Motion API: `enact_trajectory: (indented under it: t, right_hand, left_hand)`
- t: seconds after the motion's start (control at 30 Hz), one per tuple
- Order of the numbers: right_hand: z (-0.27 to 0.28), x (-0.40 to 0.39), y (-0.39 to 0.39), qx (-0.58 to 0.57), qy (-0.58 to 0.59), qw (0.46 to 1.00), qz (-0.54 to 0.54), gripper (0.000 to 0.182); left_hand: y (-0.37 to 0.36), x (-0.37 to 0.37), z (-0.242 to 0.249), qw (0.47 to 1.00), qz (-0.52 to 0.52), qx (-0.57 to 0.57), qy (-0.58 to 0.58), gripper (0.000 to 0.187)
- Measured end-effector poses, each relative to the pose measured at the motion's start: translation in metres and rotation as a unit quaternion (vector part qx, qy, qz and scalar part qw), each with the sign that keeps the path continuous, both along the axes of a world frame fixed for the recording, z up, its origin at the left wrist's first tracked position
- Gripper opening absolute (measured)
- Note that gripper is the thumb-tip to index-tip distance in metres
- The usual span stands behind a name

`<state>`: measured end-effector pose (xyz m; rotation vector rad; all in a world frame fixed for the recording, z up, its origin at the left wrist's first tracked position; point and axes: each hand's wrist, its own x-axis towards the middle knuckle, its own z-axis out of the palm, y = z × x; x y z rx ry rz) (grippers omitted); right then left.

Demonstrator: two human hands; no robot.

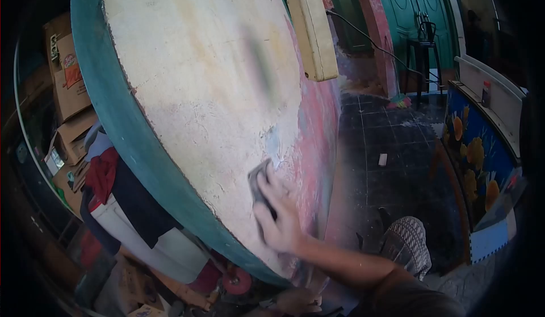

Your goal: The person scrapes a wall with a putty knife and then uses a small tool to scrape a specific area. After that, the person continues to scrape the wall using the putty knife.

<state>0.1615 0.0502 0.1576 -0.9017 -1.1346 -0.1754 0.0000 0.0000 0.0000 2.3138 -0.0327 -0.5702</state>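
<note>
Dark cloth, seemingly a sleeve (pixel 417 301), fills the near lower right, and from it the bare forearm runs up and leftward across the view to the right hand (pixel 283 220), elbow bent, wrist nearly in line, back of the hand towards the camera. A patterned grey-and-white cloth (pixel 410 240) lies beside that forearm. The right hand's grip is narrow, closed around a flat dark-grey block (pixel 254 187), with the thumb on the lower near side and the fingers reaching over its upper part. The block is on the hand's left side, sandwiched between the fingers and the worn cream-painted wall (pixel 187 84); its long axis runs roughly up and down the view, across the line of the forearm rather than along it. Its lower end is partly hidden and blurred. The right hand is clearly the nearer one; a dim shape at the bottom edge could be the left hand, but I cannot tell, nor whether it grips anything. Just above the block is a bluish scraped patch (pixel 272 142), with pink streaked paint to its right and a teal painted border (pixel 149 146) down the left. Farther off, a small white piece (pixel 382 159) lies on black floor tiles (pixel 392 185), well apart from the hand.
</note>
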Motion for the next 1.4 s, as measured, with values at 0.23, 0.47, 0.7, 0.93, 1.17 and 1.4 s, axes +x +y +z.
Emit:
enact_trajectory:
  t: [0.23, 0.47, 0.7, 0.93, 1.17, 1.4]
  right_hand:
    - [-0.042, 0.024, 0.012, -0.124, 0.140, 0.982, -0.029, 0.052]
    - [-0.053, -0.005, -0.016, -0.079, 0.014, 0.996, -0.041, 0.058]
    - [-0.070, 0.010, 0.000, -0.142, 0.166, 0.976, -0.005, 0.070]
    - [-0.092, 0.037, -0.009, -0.111, 0.259, 0.950, 0.132, 0.059]
    - [-0.137, 0.090, -0.045, -0.055, 0.461, 0.854, 0.234, 0.026]
    - [-0.160, 0.126, -0.121, -0.169, 0.538, 0.814, 0.141, 0.023]
  left_hand:
    - [-0.028, -0.004, 0.009, 0.994, 0.032, 0.071, 0.071, 0.037]
    - [-0.003, -0.008, -0.040, 0.993, -0.022, 0.081, -0.079, 0.042]
    - [-0.009, -0.016, 0.003, 0.998, 0.035, 0.057, 0.004, 0.037]
    - [0.000, -0.023, 0.010, 0.988, 0.124, -0.029, 0.087, 0.044]
    - [0.009, 0.035, -0.008, 0.979, 0.134, -0.106, 0.110, 0.043]
    - [0.008, 0.105, -0.039, 0.945, 0.301, -0.117, 0.059, 0.038]
